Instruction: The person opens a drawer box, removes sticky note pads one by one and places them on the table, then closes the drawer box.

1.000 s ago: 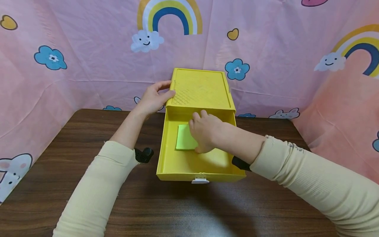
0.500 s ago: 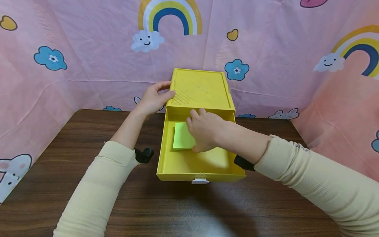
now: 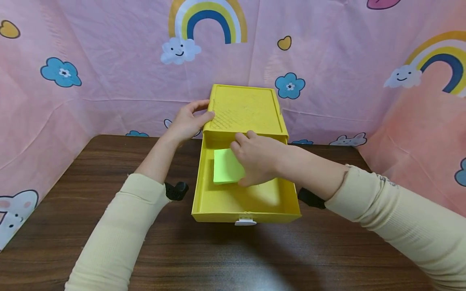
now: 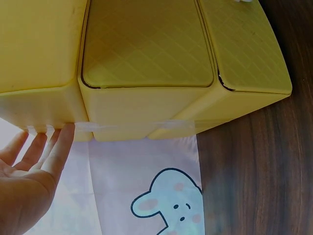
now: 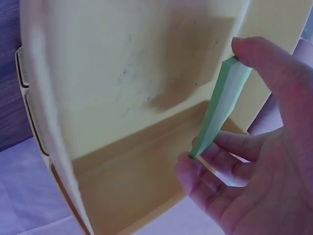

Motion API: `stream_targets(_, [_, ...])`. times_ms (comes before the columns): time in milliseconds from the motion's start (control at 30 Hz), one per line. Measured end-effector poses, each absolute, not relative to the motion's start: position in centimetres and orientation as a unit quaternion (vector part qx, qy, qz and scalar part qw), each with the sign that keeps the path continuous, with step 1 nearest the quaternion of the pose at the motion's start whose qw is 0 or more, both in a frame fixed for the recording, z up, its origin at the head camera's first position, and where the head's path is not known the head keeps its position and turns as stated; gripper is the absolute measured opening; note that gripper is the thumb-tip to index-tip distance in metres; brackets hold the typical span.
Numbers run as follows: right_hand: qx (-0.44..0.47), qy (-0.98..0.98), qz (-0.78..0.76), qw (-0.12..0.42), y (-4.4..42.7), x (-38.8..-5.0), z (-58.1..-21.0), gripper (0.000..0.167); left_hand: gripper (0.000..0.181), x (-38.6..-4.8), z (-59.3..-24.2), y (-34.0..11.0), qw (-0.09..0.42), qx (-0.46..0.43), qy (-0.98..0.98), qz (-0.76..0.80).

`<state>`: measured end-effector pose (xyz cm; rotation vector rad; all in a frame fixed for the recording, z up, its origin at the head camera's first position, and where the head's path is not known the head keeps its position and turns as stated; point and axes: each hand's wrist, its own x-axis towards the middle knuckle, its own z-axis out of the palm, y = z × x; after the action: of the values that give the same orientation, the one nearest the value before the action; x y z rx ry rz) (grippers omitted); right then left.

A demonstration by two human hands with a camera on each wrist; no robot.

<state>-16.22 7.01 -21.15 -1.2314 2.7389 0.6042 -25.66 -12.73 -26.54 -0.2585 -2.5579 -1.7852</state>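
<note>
A yellow storage box [image 3: 247, 109] stands on the table with its drawer [image 3: 255, 202] pulled out toward me. At the box's left side is my left hand [image 3: 189, 121], its thumb at the top edge; the left wrist view shows straight fingers [image 4: 62, 149] touching the box's side. My right hand [image 3: 258, 159] is over the drawer and pinches a green sticky note pad [image 3: 226, 166] between thumb and fingers. Held by its edges, the pad [image 5: 220, 107] appears raised off the drawer floor in the right wrist view. In the head view, the hand covers its right part.
The drawer's front has a white handle [image 3: 245, 222]. Dark wood table [image 3: 164, 250] surrounds the box. Behind it hangs a pink patterned cloth [image 3: 127, 72]. Black wrist devices [image 3: 176, 190] sit at both cuffs.
The right hand and the sticky note pad have shifted slightly up, with the forearm moving right. More of the pad's face shows. My left hand stays at the box.
</note>
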Motion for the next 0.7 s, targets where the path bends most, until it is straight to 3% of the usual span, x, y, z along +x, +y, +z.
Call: stream_targets(700, [-0.414, 0.896, 0.157, 0.034, 8.8, -16.1, -19.6, 0.074, 0.054, -25.8, -26.6, -12.8, -0.002, -0.081, -0.820, -0.566])
